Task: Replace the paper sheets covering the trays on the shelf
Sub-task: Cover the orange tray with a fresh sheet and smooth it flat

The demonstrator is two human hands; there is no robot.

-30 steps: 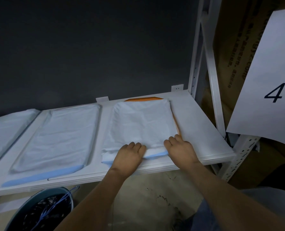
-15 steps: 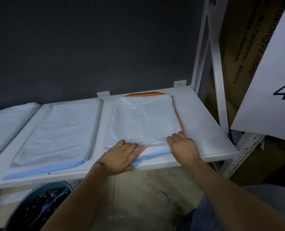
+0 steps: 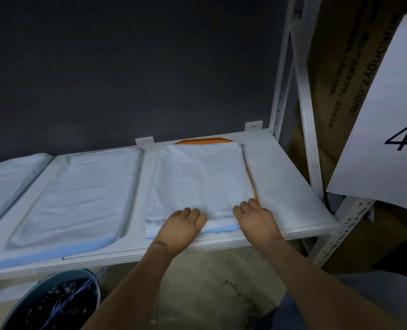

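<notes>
An orange tray [image 3: 202, 140] lies on the white shelf [image 3: 293, 198], and a pale paper sheet [image 3: 202, 179] is draped over almost all of it. Only a strip of orange shows at the tray's far end and a thin line along its right side. At the tray's near end the sheet bunches into a soft fold, with a blue band of the sheet showing just below the fold.

Both hands are at that near end. The left hand [image 3: 181, 228] sits at the tray's near-left part, its fingers curled down over the fold of the sheet with the tips out of sight. The right hand [image 3: 257, 219] sits at the tray's near-right corner, its fingers curled over the sheet's edge in the same way, beside the orange rim. The two hands are apart, with a stretch of the fold between them.

To the left of the tray lies a second covered tray [image 3: 78, 198], flat under its own sheet, and further left a third one [image 3: 7, 179] runs out of view. Below and left of the tray stands a round bin [image 3: 50, 303] with dark contents and blue strands. To the right of the tray hangs a white sign [image 3: 388, 103] marked "4-", in front of a cardboard box [image 3: 340, 67].
</notes>
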